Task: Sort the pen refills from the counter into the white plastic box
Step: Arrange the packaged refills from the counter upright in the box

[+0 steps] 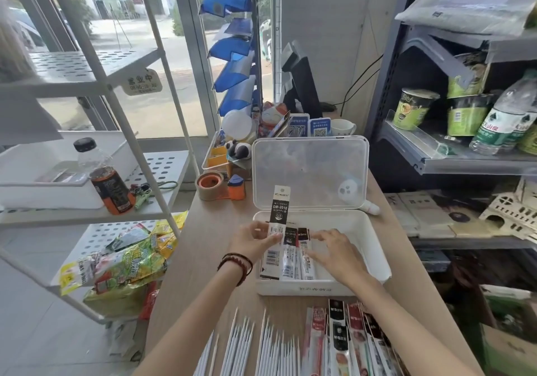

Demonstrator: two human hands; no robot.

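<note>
head view looks down a light wooden desk [215, 248] by a shop window, white perforated shelves [96, 67] to the left, a grey metal rack [436, 160] with cup noodles to the right. the white plastic box [369, 230] sits mid-desk, clear lid raised. the left hand [254, 240] has its grip pinching a refill packet [277, 224] standing at the box's left end; the right hand [338, 255], grip spread, rests on packets in the box [293, 262]. more pen refills [345, 343] lie on the near desk.
</note>
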